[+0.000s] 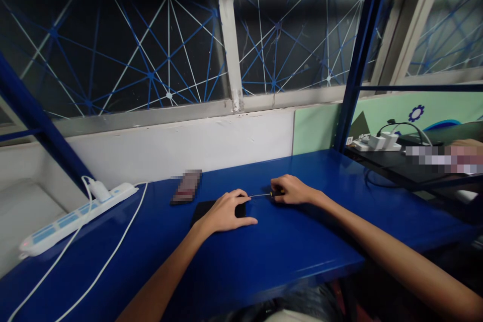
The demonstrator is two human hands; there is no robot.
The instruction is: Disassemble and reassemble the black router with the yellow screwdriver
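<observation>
My right hand (290, 189) is closed round the dark handle of a screwdriver (260, 195), which has a bit of yellow near its thin metal shaft. The shaft points left, and its tip meets or nearly meets the index fingertip of my left hand (228, 212). That hand lies over a flat black object (204, 209) with its thumb stretched apart from the fingers; the hand covers much of the object, and I cannot make out its kind. A tiny dark speck or small part lies on the blue table (294, 246) just below the shaft.
A phone-like slab (186, 187), blurred out, lies behind my left hand. At left is a white power strip (79, 219) with a plug and white cables (116, 249). Blue frame posts (354, 65) rise at both sides. Another person's hand (468, 147) shows at the neighbouring black desk.
</observation>
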